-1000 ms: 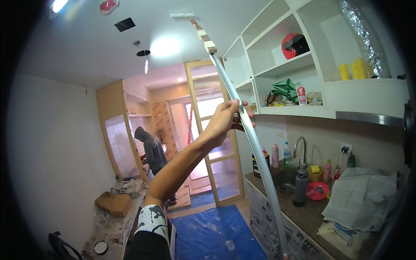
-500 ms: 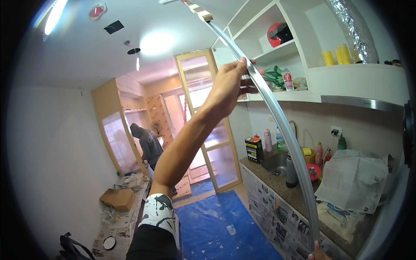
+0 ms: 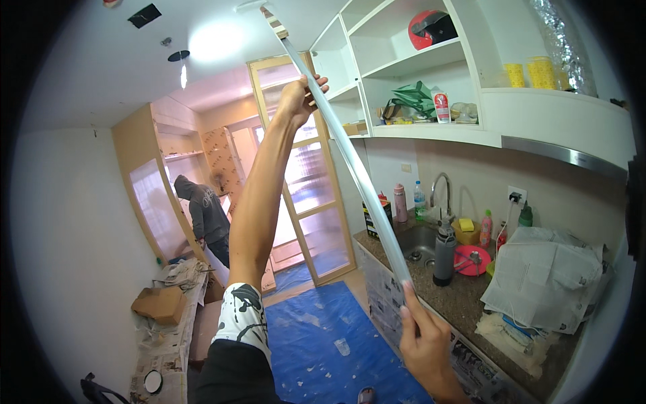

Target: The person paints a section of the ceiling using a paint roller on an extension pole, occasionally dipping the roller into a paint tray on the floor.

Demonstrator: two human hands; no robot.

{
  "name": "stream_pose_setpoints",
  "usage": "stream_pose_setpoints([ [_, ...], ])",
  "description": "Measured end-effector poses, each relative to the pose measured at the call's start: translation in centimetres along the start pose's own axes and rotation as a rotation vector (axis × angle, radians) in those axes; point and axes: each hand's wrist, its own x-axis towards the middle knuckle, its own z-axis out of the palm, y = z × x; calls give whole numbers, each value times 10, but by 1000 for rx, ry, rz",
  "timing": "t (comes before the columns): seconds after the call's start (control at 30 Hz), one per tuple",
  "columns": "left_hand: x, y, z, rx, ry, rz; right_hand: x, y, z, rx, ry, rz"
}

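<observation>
A long silvery metal pole (image 3: 353,158) slants from the lower right up to the ceiling, with both my hands on it. High on the pole, my left hand (image 3: 296,101) is curled against it, thumb and fingers around its sides. My right hand (image 3: 425,340) grips the lower end, with the index finger lying along the shaft. A brown-and-cream striped piece (image 3: 274,24) is fixed at the pole's top. Beyond it a white tip (image 3: 249,7) is close to the ceiling (image 3: 222,20); I cannot tell its exact kind or whether it touches.
To the right, a counter (image 3: 431,286) carries a sink (image 3: 416,244), a grey flask (image 3: 444,252) and several bottles. Open shelves (image 3: 414,67) hang above, holding a red helmet (image 3: 431,30). Blue sheeting (image 3: 316,323) covers the floor. A hooded person (image 3: 208,215) stands at the back left.
The pole and my left hand have shifted left in view. My right hand, barely visible before at the bottom edge, has risen into view. The view has turned somewhat.
</observation>
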Motion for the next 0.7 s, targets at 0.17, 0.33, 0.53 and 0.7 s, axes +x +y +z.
stream_pose_setpoints([
  [0.17, 103, -59, -57, -14, 64, -29, 78, 49, 90, 34, -19, -14],
  [0.33, 202, -117, -124, -13, 45, -33, 160, 98, 187, 133, -57, 4],
  [0.53, 284, -155, -178, -2, 26, -27, 229, 145, 265, 164, -102, 13],
  [0.7, 271, -165, -168, 142, 12, 8, 225, 165, 263, 148, -32, -47],
])
